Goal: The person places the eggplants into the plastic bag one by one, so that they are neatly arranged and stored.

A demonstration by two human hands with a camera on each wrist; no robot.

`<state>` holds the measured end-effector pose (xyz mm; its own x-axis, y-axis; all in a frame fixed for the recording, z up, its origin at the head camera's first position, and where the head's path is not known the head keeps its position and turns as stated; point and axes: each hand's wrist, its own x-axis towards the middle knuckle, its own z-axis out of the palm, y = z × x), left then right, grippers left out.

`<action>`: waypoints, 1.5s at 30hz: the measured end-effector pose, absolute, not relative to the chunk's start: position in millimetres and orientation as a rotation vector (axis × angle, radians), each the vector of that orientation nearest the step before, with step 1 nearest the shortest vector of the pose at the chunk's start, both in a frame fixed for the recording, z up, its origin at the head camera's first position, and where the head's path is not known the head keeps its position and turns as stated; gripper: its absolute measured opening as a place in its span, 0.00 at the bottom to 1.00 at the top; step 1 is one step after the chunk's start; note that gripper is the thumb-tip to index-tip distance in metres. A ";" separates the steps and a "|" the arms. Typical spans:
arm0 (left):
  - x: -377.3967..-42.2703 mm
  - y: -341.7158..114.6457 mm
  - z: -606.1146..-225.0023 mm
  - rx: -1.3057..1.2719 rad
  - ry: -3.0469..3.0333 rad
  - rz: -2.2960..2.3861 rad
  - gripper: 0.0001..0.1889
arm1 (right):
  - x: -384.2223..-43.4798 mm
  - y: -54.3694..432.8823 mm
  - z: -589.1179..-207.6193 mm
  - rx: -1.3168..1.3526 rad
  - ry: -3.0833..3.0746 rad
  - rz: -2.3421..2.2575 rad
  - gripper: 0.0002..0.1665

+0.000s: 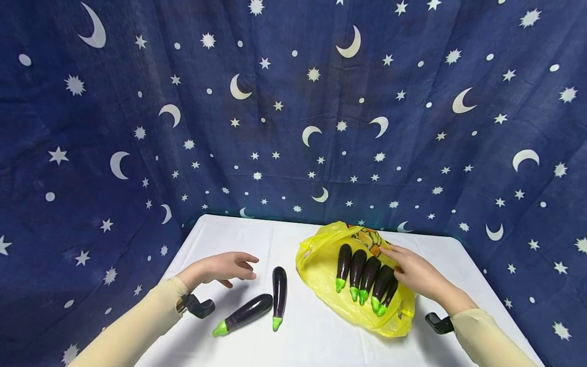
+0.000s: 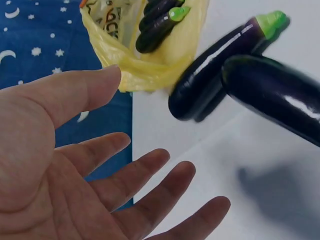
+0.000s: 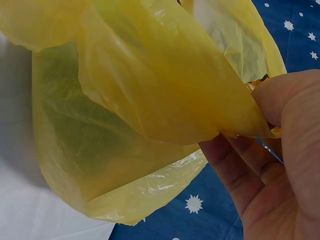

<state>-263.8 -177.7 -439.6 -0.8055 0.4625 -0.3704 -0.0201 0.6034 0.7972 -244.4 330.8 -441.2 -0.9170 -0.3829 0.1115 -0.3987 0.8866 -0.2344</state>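
Note:
My right hand (image 1: 419, 272) pinches the rim of a yellow plastic bag (image 1: 316, 267) between thumb and fingers; in the right wrist view the thin film of the bag (image 3: 150, 85) passes between them. Inside the bag lie several dark purple eggplants (image 1: 368, 275) side by side, their green stem ends toward the near side. Over the table's left part hovers my left hand (image 1: 224, 267), empty, fingers spread in the left wrist view. Close to it on the table lie two more eggplants, one slanted (image 1: 249, 312) and one nearly straight (image 1: 279, 290), ends close together.
A white cloth covers the table (image 1: 243, 234), and a dark blue curtain (image 1: 284, 92) with moons and stars hangs behind and at both sides. Each wrist carries a black camera, as on the left wrist camera (image 1: 202, 307).

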 end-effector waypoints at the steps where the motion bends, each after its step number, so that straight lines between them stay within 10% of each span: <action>1: -264.2 -179.1 -441.4 0.337 2.271 1.140 0.32 | -244.5 330.6 -441.1 0.617 -2.994 0.394 0.36; 45: -253.3 -195.9 -498.5 0.329 2.026 1.039 0.27 | -243.2 325.8 -439.2 0.578 -3.023 0.406 0.37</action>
<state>-253.3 -195.9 -498.5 -0.6324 0.5465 -0.5490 -0.1268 0.6261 0.7693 -243.2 325.8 -439.2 -0.9300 -0.3577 0.0846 -0.3674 0.8964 -0.2478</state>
